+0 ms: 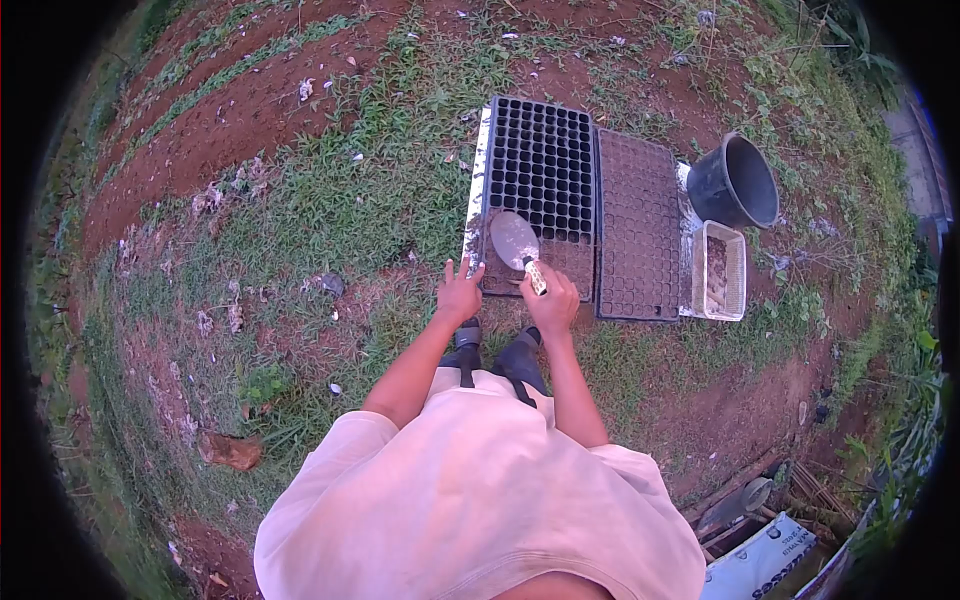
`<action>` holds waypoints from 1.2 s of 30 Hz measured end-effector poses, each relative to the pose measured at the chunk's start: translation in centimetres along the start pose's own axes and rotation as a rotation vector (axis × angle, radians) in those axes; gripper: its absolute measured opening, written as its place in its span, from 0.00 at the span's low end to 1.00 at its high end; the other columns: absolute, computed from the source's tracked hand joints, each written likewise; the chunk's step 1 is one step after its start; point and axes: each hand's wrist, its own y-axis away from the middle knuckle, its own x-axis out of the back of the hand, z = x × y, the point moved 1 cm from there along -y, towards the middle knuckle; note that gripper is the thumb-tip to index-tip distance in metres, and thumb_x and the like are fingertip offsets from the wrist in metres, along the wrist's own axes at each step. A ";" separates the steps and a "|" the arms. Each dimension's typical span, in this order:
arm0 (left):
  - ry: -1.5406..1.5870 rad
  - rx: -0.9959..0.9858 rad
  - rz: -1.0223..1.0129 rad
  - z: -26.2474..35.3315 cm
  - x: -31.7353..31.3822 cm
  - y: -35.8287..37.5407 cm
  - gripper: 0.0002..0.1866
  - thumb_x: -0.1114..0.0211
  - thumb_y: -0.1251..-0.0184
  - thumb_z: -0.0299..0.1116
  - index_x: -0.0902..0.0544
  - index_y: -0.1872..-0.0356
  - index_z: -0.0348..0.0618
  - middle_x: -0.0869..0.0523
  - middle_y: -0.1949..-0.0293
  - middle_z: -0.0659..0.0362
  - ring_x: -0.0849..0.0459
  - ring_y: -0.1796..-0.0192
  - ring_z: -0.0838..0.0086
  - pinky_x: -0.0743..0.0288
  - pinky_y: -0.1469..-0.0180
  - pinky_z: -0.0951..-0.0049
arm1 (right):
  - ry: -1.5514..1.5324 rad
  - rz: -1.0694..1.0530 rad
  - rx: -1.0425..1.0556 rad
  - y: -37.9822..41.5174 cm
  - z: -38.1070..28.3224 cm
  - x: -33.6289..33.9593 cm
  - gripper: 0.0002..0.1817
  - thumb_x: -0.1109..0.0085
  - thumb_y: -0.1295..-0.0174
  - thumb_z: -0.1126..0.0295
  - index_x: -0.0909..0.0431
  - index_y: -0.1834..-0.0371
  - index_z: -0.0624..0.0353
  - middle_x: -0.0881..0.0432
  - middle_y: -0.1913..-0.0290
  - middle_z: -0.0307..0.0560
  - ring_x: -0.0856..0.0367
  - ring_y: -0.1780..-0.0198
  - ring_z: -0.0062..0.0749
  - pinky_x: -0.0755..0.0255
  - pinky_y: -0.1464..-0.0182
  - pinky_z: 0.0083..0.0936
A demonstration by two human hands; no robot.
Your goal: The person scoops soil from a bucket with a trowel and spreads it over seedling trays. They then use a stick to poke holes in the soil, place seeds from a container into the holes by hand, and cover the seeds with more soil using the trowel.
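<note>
My right hand (552, 302) is closed around the patterned handle of a trowel (515, 240). Its broad, soil-dusted blade lies over the near part of a black seedling tray (543, 160). Cells at that near end are covered with brown soil, while the far cells show dark and unfilled. At the tray's near left corner is my left hand (460, 292), fingers spread against the edge of the white board (478, 180) under the tray. Close on the right lies a second seedling tray (637, 225), its cells filled with soil.
A black bucket (735, 182) and a white plastic basket (720, 270) with some soil inside stand right of the trays. Grass and bare red soil surround them. A brown chunk (230, 451) lies at lower left; a printed sack (765, 560) is at lower right.
</note>
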 end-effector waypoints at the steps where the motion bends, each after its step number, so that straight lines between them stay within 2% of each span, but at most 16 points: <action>1: -0.013 -0.002 -0.005 0.0 0.0 -0.1 0.31 0.46 0.34 0.35 0.36 0.28 0.67 0.48 0.23 0.57 0.51 0.23 0.45 0.38 0.31 0.45 | -0.013 -0.003 0.037 0.1 -0.2 -0.1 0.15 0.33 0.49 0.65 0.15 0.57 0.58 0.14 0.65 0.51 0.16 0.64 0.46 0.23 0.59 0.38; 5: -0.004 0.010 -0.036 0.0 0.6 -0.3 0.31 0.46 0.34 0.35 0.35 0.29 0.68 0.48 0.23 0.57 0.53 0.23 0.46 0.37 0.32 0.45 | -0.088 0.076 -0.001 0.3 0.2 -2.0 0.14 0.34 0.49 0.65 0.15 0.59 0.56 0.16 0.69 0.48 0.18 0.67 0.45 0.25 0.61 0.39; 7: -0.029 0.011 -0.041 -0.1 0.4 -0.4 0.31 0.46 0.35 0.34 0.35 0.29 0.69 0.49 0.23 0.57 0.54 0.23 0.46 0.37 0.32 0.45 | -0.089 0.116 -0.096 0.2 0.3 -2.4 0.14 0.33 0.49 0.65 0.15 0.59 0.56 0.16 0.70 0.48 0.18 0.66 0.45 0.26 0.61 0.39; 10: -0.008 -0.003 -0.036 -0.4 0.2 -0.5 0.31 0.46 0.35 0.34 0.34 0.30 0.71 0.49 0.23 0.57 0.54 0.23 0.46 0.38 0.32 0.44 | -0.045 0.089 -0.103 0.3 0.8 -1.8 0.15 0.33 0.50 0.66 0.15 0.57 0.56 0.15 0.65 0.49 0.16 0.64 0.45 0.23 0.58 0.37; 16: -0.030 0.009 -0.057 -0.4 0.0 -0.4 0.32 0.45 0.34 0.35 0.37 0.29 0.72 0.49 0.22 0.57 0.54 0.22 0.46 0.39 0.31 0.44 | -0.046 0.030 0.127 1.7 1.1 -1.4 0.16 0.32 0.50 0.67 0.15 0.56 0.54 0.18 0.71 0.46 0.19 0.69 0.43 0.26 0.62 0.38; 20: -0.039 0.014 -0.064 -0.5 0.0 -0.3 0.32 0.45 0.34 0.36 0.38 0.28 0.73 0.49 0.23 0.57 0.54 0.22 0.46 0.40 0.31 0.45 | -0.003 0.037 0.109 0.6 1.0 -2.5 0.16 0.33 0.49 0.65 0.16 0.56 0.53 0.19 0.71 0.45 0.20 0.68 0.40 0.27 0.63 0.36; 25: -0.023 0.014 -0.059 -0.4 0.4 -0.1 0.32 0.45 0.33 0.36 0.39 0.28 0.73 0.48 0.23 0.56 0.54 0.22 0.47 0.39 0.31 0.46 | 0.043 0.103 -0.036 0.3 2.1 -2.1 0.17 0.33 0.48 0.66 0.16 0.54 0.54 0.19 0.70 0.47 0.20 0.66 0.43 0.26 0.61 0.38; 28: -0.065 0.010 -0.049 -0.2 0.5 -0.1 0.31 0.47 0.33 0.36 0.38 0.28 0.74 0.46 0.24 0.55 0.51 0.24 0.44 0.37 0.31 0.47 | 0.053 0.121 0.052 1.2 2.0 -1.8 0.16 0.32 0.48 0.65 0.16 0.55 0.53 0.21 0.72 0.44 0.21 0.68 0.40 0.28 0.64 0.37; 31: -0.063 0.014 -0.060 -0.2 0.6 -0.1 0.31 0.47 0.32 0.36 0.38 0.28 0.74 0.46 0.24 0.55 0.52 0.23 0.45 0.38 0.31 0.47 | 0.028 0.106 0.081 1.7 1.6 -2.5 0.16 0.33 0.48 0.65 0.16 0.55 0.53 0.21 0.72 0.44 0.21 0.69 0.40 0.28 0.65 0.37; 36: -0.053 0.013 -0.067 -0.2 0.7 0.0 0.30 0.47 0.32 0.36 0.37 0.28 0.74 0.47 0.24 0.55 0.53 0.23 0.45 0.38 0.31 0.46 | 0.102 0.119 0.037 0.4 1.4 -3.3 0.16 0.33 0.47 0.64 0.15 0.54 0.53 0.21 0.72 0.44 0.21 0.69 0.39 0.29 0.65 0.37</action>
